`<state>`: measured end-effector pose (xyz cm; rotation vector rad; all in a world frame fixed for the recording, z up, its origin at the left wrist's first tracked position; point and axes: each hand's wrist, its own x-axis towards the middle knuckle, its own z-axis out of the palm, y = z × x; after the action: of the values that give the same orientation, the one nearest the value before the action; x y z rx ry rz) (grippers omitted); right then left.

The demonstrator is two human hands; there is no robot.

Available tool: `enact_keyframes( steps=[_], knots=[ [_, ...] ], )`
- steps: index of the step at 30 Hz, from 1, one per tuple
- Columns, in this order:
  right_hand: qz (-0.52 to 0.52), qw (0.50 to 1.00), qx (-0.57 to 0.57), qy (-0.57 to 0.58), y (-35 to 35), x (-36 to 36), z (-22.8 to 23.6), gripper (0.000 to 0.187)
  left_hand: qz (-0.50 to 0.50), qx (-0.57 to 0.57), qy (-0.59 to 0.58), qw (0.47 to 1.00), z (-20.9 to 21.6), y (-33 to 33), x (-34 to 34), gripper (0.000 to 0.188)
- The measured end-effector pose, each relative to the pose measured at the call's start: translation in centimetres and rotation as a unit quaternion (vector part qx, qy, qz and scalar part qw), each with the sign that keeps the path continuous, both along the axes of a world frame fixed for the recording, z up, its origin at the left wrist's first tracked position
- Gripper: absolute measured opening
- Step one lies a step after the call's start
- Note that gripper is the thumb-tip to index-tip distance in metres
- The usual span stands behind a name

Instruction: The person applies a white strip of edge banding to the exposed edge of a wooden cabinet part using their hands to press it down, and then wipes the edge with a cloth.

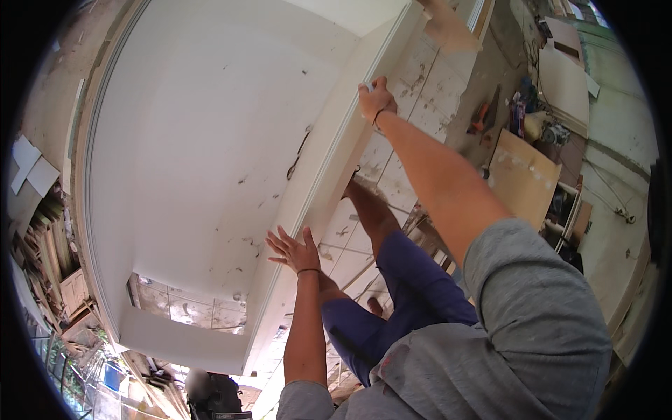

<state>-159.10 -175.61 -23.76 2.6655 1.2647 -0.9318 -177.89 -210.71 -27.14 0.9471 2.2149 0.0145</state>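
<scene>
Two hands are on one big white cabinet (210, 161), and I read this as the steadying or positioning step: the carcass is tipped on its side over a tiled floor (413, 84), its open interior facing me and its front edge (329, 161) running diagonally through the middle of my view. From the left, a stack of timber offcuts (49, 259) sits along the wall, then the cabinet fills most of the frame. My left hand (294, 250) is spread wide, fingers splayed, palm at the lower stretch of that front edge; I can't tell whether it presses or just hovers against it. Further right and higher, my right hand (376, 99) is curled closed over the same edge, gripping it. I judge the next move needs both hands working together, the right holding firm while the left pushes flat. A plywood sheet (521, 178) lies at right.
</scene>
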Motion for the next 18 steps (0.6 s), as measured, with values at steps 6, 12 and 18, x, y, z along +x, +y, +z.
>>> enact_keyframes(
  steps=[6, 12, 18],
  knots=[
    [0.021, 1.000, -0.011, 0.013, 6.5, 3.5, 0.2, 0.041, 0.075, -0.097, -0.027, 0.992, -0.2, 10.8, 4.8, 0.086],
    [0.003, 0.999, -0.048, 0.008, 13.5, 7.8, 1.0, 0.036, 0.073, -0.081, 0.034, 0.994, -1.1, 8.2, 4.5, 0.085],
    [0.037, 0.999, -0.011, -0.034, 19.1, 12.4, 0.0, 0.039, 0.062, -0.074, 0.036, 0.995, -1.0, 7.5, 4.0, 0.083]
  ],
)
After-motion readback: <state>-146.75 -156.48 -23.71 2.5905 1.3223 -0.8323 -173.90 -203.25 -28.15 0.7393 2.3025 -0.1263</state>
